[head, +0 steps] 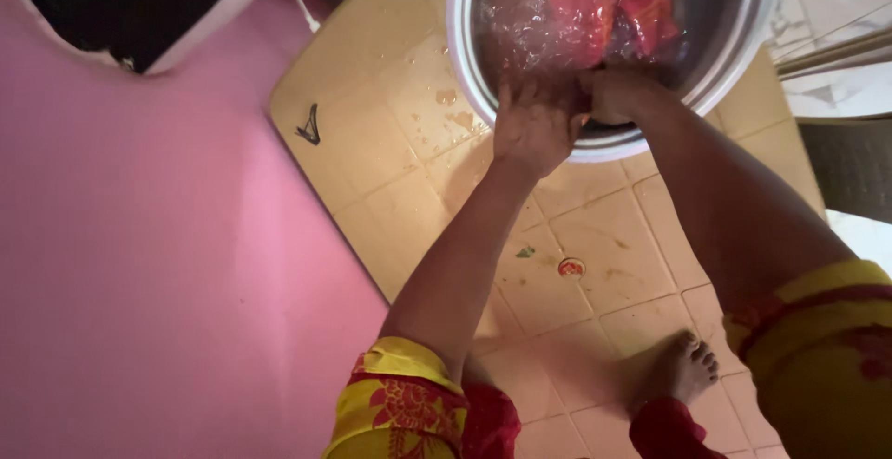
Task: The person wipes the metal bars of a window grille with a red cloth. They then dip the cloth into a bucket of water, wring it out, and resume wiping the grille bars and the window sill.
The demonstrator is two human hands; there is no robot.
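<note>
A: What's the biggest thing here?
B: The pink wall (158, 236), then the tan tile floor (604, 255), wet w/ drops near the basin

A: And the basin?
B: Big round metal basin (613, 138) on the floor, full of bubbly water. Red cloth (604, 4) sits in it, towards the far side

A: Hands?
B: Left hand (534, 124) & right hand (613, 92) meet at the near rim, touching. Both look curled tight, maybe on some dark cloth, but I can't tell what they hold

A: How to do it well?
B: I think: squeeze low over the water so less spills, feet (678, 366) back, floor's slippy

A: Small stuff?
B: A red bit (570, 268) & a green scrap (525, 252) on the tiles
</note>
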